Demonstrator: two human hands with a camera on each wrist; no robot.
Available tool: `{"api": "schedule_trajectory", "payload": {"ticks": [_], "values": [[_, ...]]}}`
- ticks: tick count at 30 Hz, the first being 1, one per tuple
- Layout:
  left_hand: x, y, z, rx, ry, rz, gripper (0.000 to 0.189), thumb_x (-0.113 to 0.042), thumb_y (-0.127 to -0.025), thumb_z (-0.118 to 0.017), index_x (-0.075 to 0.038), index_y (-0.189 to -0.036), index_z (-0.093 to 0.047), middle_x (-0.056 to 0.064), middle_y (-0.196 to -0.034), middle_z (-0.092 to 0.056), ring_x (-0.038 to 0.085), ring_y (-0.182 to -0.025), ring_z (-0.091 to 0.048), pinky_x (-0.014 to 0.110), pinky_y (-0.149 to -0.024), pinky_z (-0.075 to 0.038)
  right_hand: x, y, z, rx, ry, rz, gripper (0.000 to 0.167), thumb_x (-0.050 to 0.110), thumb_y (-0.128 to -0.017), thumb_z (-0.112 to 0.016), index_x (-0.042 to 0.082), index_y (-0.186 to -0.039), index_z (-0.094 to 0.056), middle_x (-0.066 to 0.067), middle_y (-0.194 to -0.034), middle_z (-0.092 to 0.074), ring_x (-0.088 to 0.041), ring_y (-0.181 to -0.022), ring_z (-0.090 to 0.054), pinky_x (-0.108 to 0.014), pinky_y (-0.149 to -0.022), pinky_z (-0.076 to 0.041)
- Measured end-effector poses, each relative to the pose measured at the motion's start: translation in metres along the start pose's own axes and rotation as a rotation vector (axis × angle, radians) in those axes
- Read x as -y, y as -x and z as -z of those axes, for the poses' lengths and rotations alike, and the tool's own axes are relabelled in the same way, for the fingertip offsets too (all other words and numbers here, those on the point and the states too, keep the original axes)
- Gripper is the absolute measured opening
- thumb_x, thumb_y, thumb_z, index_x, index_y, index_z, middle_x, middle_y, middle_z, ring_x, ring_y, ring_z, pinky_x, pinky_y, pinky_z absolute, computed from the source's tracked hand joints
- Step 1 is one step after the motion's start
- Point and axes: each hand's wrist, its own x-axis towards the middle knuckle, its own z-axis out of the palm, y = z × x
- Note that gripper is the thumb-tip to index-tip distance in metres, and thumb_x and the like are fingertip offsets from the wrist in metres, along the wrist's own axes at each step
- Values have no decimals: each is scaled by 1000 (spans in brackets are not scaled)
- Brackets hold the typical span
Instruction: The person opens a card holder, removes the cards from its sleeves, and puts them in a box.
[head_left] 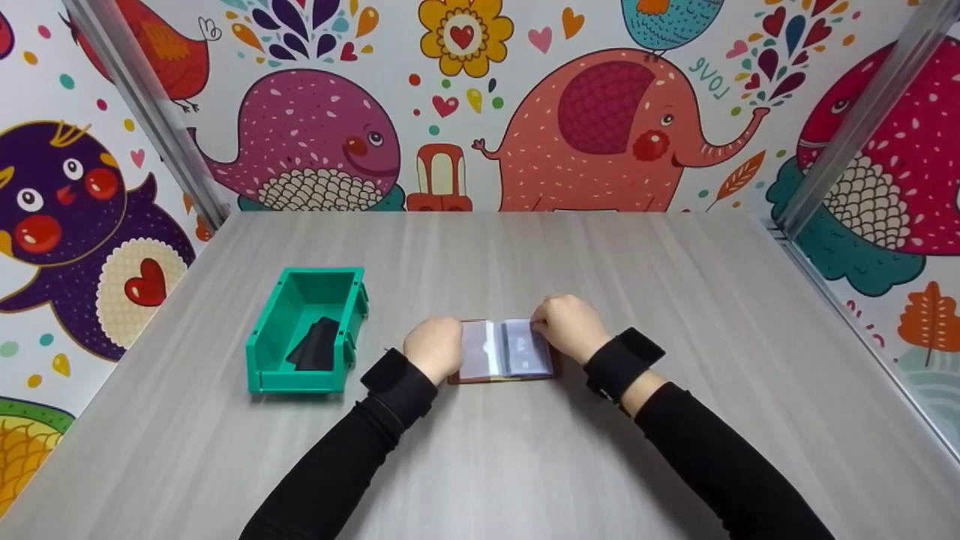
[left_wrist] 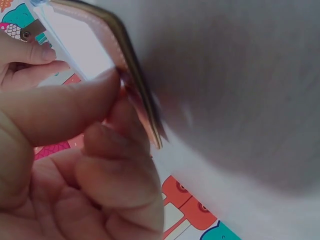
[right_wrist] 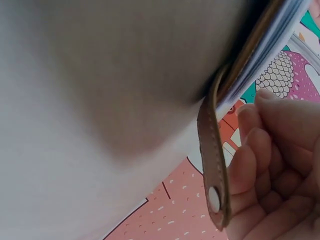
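A small card holder (head_left: 517, 349) with a brown leather-like cover and clear plastic sleeves lies opened out on the table. My left hand (head_left: 435, 346) is at its left side; in the left wrist view, thumb and finger (left_wrist: 107, 92) pinch the stitched cover edge. At the upper right corner of the sleeves, my right hand (head_left: 571, 326) has curled fingers and pinches the sleeve edge, though the contact itself is hard to see. A brown strap (right_wrist: 214, 160) with a metal snap hangs out beside the right fingers (right_wrist: 245, 165).
Left of the hands stands a green open bin (head_left: 256, 375) with a folded black item (head_left: 319, 345) inside. Cartoon-printed panels (head_left: 465, 97) close off the back and sides of the pale wood-grain table (head_left: 480, 465). Metal posts stand at both back corners.
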Motion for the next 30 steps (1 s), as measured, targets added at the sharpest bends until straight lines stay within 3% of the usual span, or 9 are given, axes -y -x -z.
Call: {"api": "schedule_trajectory", "payload": {"ticks": [8, 30], "values": [[0, -1, -2, 5, 0, 10, 9, 2, -79, -69, -2, -87, -71, 13, -91, -70, 29, -82, -67, 44, -64, -55, -1, -2, 0, 13, 25, -9, 7, -2, -79, -76, 4, -82, -78, -10, -82, -71, -29, -78, -68, -42, -73, -54], [-1, 0, -2, -1, -8, 6, 8, 0, -83, -68, -1, -90, -72, 13, -91, -71, 27, -81, -66, 42, -68, -55, -2, 1, -3, 2, 55, 88, 8, -4, -76, -77, 4, -76, -76, -10, -76, -68, -27, -72, -66, -41, -67, -53]]}}
